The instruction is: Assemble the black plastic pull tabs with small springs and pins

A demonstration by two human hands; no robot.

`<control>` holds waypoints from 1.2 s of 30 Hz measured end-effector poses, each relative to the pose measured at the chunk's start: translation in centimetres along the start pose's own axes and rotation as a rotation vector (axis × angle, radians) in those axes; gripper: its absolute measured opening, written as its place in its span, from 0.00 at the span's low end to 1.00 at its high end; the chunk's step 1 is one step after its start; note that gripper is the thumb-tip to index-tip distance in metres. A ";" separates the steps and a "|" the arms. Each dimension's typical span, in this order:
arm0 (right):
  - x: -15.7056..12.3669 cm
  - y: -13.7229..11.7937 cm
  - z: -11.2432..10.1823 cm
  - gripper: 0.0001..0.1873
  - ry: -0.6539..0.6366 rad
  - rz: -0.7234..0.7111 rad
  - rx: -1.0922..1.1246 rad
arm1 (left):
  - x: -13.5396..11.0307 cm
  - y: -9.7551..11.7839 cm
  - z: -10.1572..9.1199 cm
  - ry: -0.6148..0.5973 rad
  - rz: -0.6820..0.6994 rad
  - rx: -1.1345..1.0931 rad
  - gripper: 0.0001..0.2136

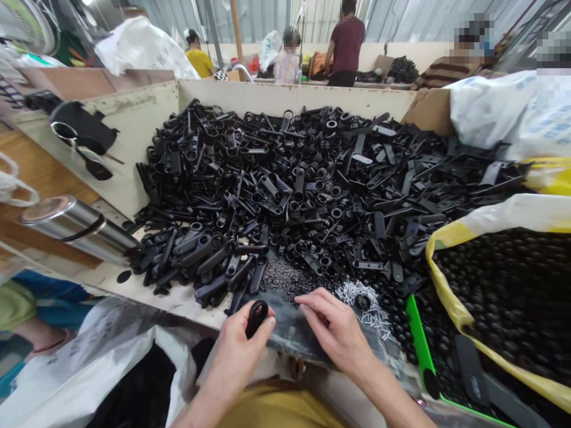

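My left hand [243,342] is closed around a black plastic part [257,318] with a rounded, looped end, held upright near the table's front edge. Thumb and fingertips of my right hand [332,327] are pinched together beside a heap of tiny dark metal pieces [281,276]. Whatever sits between those fingertips is too small to make out. Just beyond the right hand lies a scatter of silver pins [368,303] with a black ring among them. Left of the tiny pieces, black lever-like parts [209,255] lie in a loose pile.
A large mound of black plastic parts [285,172] fills the walled table. A steel flask [75,226] lies at the left. On the right, a yellow-edged sack [450,297] of black round pieces stands behind a green strip [419,339]. Several people work farther back.
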State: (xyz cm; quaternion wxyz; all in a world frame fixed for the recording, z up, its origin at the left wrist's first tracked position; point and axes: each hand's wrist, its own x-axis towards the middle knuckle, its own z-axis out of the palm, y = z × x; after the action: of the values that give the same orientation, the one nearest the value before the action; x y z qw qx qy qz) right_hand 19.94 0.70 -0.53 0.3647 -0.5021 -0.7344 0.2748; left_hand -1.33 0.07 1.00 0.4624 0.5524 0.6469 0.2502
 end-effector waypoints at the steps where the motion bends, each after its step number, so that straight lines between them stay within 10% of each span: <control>1: 0.2 0.0 0.2 0.16 -0.006 -0.035 -0.097 | 0.5 0.3 0.2 0.068 0.076 0.158 0.09; 10: -1.5 1.6 -0.5 0.18 -0.074 -0.190 -0.474 | 3.4 1.8 3.1 0.097 0.332 0.623 0.09; 36: -2.2 1.4 0.2 0.21 0.036 0.018 -0.410 | 3.9 0.6 2.2 0.089 0.431 0.585 0.12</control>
State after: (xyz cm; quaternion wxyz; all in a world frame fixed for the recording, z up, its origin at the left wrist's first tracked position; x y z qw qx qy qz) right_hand 21.03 -0.85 -2.26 0.2656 -0.5772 -0.7638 0.1137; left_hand 1.01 3.52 -0.78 0.1930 0.7736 0.5791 0.1700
